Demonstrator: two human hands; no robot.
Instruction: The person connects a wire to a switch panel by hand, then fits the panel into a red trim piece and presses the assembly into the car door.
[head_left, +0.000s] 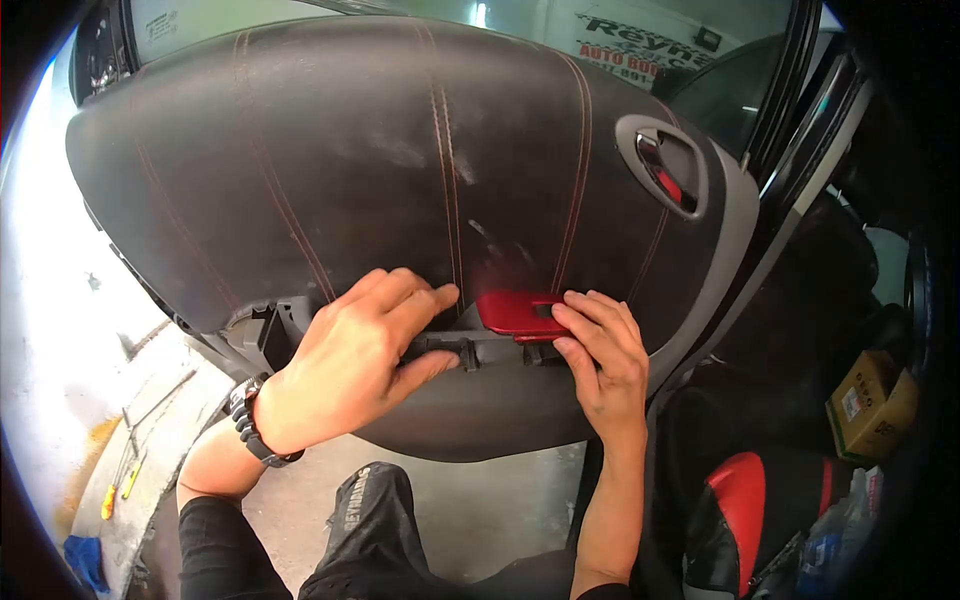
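Observation:
A car door panel (380,150), dark with red double stitching, fills the middle of the view. At its armrest (495,350), my right hand (608,355) grips the right end of a glossy red trim piece (510,314) with a small dark opening in it. The thumb is below and the fingers are on top. My left hand (350,345) lies against the armrest just left of the red piece. Its thumb and index finger are apart, with dark plastic of the armrest between them. The undersides of the left fingers are hidden.
An inner door handle (668,175) sits at the panel's upper right. A dark bracket-like opening (268,335) is at the armrest's left end. Yellow-handled tools (120,490) and a blue cloth (86,562) lie at lower left. A cardboard box (872,405) is at right, near a red-and-black seat (738,515).

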